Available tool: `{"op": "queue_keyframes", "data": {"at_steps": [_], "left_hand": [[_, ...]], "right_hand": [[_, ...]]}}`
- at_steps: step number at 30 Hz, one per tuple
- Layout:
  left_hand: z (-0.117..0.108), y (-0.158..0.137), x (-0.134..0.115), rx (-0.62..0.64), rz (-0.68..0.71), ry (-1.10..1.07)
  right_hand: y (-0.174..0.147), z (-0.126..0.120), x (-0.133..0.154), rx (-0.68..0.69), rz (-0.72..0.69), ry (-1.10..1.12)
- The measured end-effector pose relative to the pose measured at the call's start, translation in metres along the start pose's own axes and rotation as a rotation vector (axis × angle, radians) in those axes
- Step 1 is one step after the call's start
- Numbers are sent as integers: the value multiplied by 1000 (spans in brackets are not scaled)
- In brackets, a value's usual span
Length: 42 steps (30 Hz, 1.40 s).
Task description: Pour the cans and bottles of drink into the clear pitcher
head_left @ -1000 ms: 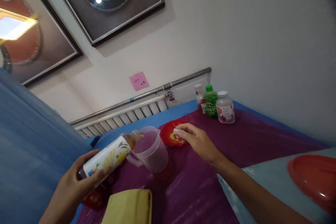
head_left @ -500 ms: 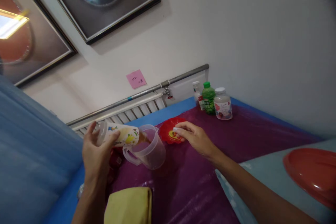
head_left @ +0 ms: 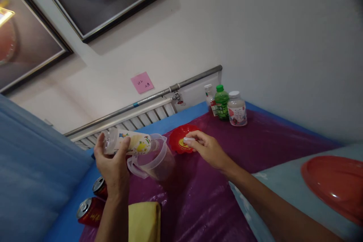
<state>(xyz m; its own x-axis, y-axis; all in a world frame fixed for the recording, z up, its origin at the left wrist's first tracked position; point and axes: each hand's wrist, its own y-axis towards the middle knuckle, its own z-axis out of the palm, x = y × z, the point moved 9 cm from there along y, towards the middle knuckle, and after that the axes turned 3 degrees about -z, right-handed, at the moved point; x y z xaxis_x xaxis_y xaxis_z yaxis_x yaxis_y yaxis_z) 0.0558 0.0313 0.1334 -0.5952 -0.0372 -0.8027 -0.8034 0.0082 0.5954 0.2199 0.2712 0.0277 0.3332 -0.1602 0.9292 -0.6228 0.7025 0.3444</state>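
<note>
Now my left hand (head_left: 112, 162) grips a bottle (head_left: 129, 144) around its body, tipped nearly flat with the mouth over the rim of a clear jug (head_left: 154, 159). Brownish liquid sits low in the jug. Bottle neck touches or sits just at the jug rim, can't tell which. Jug stands upright on the purple sheet (head_left: 255, 143) covering the worktop.

My right hand (head_left: 205, 148) is beside a red dish (head_left: 179, 141), fingers pinched narrow on a small white cap (head_left: 188, 140) at the dish's near edge.

2 red cans (head_left: 92, 211) lie on their sides by my left wrist, on the blue cloth. Yellow cloth (head_left: 143, 221) sits just beside my left forearm. 3 bottles (head_left: 227, 104) stand together at the far corner against the wall, middle 1 green. Red lid (head_left: 334, 187) lies at far right, well apart from both hands. Pink note (head_left: 141, 82) on the wall above a pipe (head_left: 147, 98).
</note>
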Motion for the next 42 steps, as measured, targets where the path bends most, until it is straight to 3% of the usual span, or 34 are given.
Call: {"op": "queue_keyframes", "data": {"at_steps": [6, 12, 15, 19, 23, 27, 31, 36, 42], "left_hand": [[-12, 0, -6, 10, -30, 22], [-54, 2, 9, -22, -182, 110], [-76, 1, 31, 60, -288, 84], [-87, -12, 62, 305, -420, 222], [-85, -33, 84, 454, -470, 296], [-88, -69, 108, 506, -572, 133], [-79, -117, 118, 690, -620, 21], [-46, -158, 113, 920, -606, -54], [-20, -170, 118, 975, -624, -156]], "right_hand": [[1, -1, -5, -9, -1, -12], [5, -5, -13, -37, -10, -23], [5, -4, -16, -39, -17, -25], [5, 0, -17, -19, 6, 8], [3, -1, -16, -58, 82, 89], [-4, 3, 0, -76, 34, 195], [-22, 31, 21, 95, -17, 304], [-50, 65, 40, 368, -16, 438], [-59, 70, 39, 472, 53, 446]]}}
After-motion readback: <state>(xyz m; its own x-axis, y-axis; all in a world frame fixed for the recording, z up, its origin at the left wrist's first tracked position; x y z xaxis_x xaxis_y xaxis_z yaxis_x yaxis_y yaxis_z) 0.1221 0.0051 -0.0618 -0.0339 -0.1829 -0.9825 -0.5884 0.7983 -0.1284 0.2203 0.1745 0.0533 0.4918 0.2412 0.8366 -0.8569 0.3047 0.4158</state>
